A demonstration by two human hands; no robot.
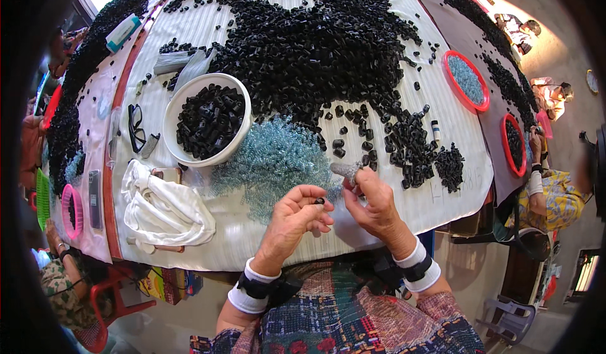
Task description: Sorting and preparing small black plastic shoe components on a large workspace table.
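White cloth (167, 209): bunched on the bench (464, 201), near the front left corner.
White bowl (227, 152): set farther from the front edge; filled with black parts.
Pale-blue pile (271, 152): heaped just right of the bowl, spreading toward the front edge.
Left fingers (307, 214): closed on a small black piece (320, 201) between thumb and index; best pinched lightly and steadily, spare fingers clear of the exposed end.
Small black piece: at the left fingertips, above the bench near the front edge; left of the right fingertips, apart from them.
Right fingers (374, 188): bent, with gray wrap (344, 170) at the index; impossible to tell whether grasping anything; probably best held close to the left.
Black cap cluster (407, 145): loose, toward the right edge.
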